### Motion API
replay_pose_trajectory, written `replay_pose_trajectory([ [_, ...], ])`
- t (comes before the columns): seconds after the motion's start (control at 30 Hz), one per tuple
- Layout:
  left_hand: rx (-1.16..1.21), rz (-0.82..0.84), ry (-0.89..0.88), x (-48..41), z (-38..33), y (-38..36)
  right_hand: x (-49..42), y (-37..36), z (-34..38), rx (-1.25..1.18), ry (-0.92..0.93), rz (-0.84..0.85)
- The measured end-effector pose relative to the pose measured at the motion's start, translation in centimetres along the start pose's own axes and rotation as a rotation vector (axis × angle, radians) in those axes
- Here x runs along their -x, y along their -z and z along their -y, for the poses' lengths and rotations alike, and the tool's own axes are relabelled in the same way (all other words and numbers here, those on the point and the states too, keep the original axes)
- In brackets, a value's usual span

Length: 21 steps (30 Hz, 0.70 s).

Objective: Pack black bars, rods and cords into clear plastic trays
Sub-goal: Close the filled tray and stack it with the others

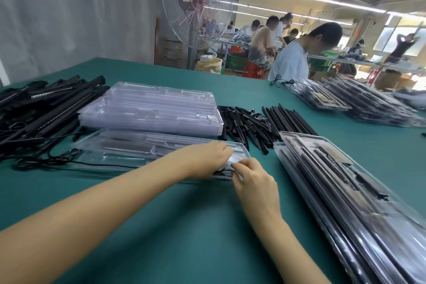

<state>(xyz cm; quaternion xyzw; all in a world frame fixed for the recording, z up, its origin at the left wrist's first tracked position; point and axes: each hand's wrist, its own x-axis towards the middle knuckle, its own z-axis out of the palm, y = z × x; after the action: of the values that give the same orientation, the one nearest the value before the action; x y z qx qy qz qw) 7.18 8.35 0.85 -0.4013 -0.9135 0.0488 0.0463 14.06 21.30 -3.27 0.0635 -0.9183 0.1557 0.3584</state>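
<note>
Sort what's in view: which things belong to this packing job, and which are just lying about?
In the job: left hand and right hand at the open tray; empty tray stack; bars; rods; cords; filled trays.
Lying about: fan; red stool; far stacks.

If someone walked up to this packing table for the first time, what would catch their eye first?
The left hand and right hand meeting at the right end of a clear tray, over a black cord. Behind it sits a stack of empty trays, with a heap of black bars far left and packed trays near right. A large fan stands beyond the table.
</note>
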Motion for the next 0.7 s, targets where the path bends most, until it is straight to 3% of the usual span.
replay_pose_trajectory([
  [0.3, 0.079, 0.054, 0.016, 0.0, -0.2, 0.0, 0.4, -1.2, 0.3, 0.109, 0.054, -0.080],
  [0.57, 0.047, -0.027, 0.051, -0.3, 0.1, 0.3, -0.9, -2.2, -0.1, 0.388, 0.200, -0.318],
  [0.7, -0.018, -0.055, 0.021, -0.5, 0.3, 0.6, -0.9, -2.4, -0.3, 0.458, 0.216, -0.326],
])
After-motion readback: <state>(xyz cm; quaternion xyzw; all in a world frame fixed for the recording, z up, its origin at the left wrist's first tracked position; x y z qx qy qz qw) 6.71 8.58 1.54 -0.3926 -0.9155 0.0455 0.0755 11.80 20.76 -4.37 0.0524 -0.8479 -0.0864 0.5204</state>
